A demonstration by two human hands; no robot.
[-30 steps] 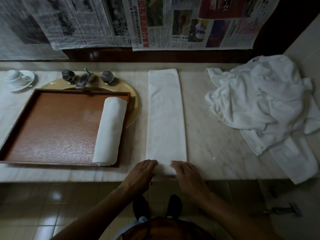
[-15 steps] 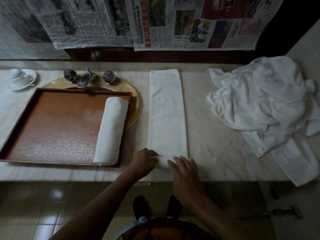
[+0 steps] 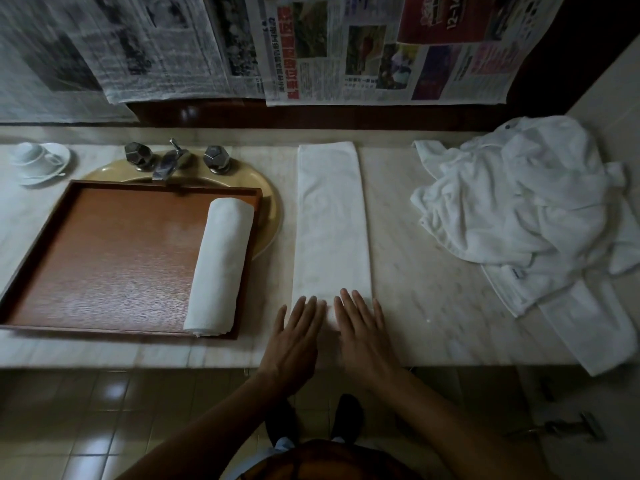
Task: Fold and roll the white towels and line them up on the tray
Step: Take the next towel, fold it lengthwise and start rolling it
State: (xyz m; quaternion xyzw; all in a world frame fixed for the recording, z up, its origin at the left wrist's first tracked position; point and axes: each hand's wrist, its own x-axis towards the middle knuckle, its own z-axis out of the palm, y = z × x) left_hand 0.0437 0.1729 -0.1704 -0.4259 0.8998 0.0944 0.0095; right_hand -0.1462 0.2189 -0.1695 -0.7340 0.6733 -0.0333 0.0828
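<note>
A wooden tray [image 3: 104,251] sits on the marble counter [image 3: 433,289], partly covering a yellow basin [image 3: 272,202]. One rolled white towel [image 3: 220,268] lies inside the tray along its right wall, running from the far rim almost to the near rim.

Just right of the tray, a long folded white towel [image 3: 332,220] lies flat on the counter, parallel to the tray's right wall. The left hand [image 3: 296,336] and right hand [image 3: 362,332] rest side by side on its near end, about level with the tray's near rim. Both are released, fingers straight, palms down, gripping nothing. Whether the cloth under them has begun to curl cannot be made out.

Well right of the tray lies a heap of loose white towels [image 3: 526,209]. A tap [image 3: 169,162] stands behind the tray, and a cup and saucer [image 3: 34,161] beyond its far left corner.
</note>
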